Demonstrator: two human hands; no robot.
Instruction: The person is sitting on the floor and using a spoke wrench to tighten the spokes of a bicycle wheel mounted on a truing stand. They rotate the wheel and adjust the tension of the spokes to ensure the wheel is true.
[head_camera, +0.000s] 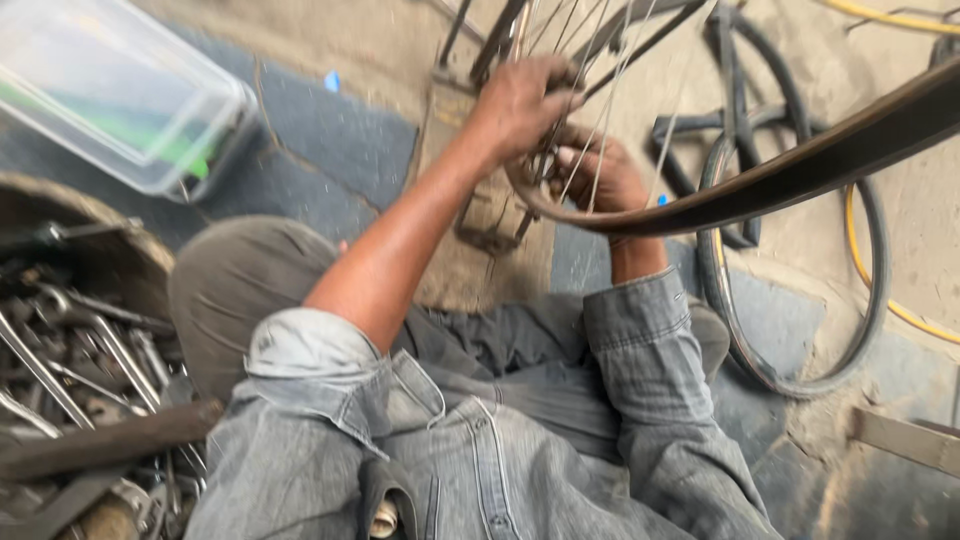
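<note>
Two hands at work in the upper middle of the frame, both among the thin spokes (600, 90) of a bicycle wheel (800, 165), its dark rim sweeping from centre to the right edge and cut off there. Left hand (520, 105) curled over the spokes near the hub, fingers closed around something too blurred to make out. Right hand (600, 180) just below and beside it, partly hidden behind the rim and spokes, fingers bent inward; whether gripping a spoke or a small tool, impossible to tell. Hub itself hidden by the hands. Grey denim sleeves (640, 360) filling the lower middle, the left one rolled above the elbow. At right, a loose black tyre (790, 375) lying on the dusty floor, a yellow hose (880, 290) partly behind it. At upper left, a clear plastic box (120, 90), blurred and cut by the edge. At lower left, a bin of metal tools (70, 360), only partly visible.
</note>
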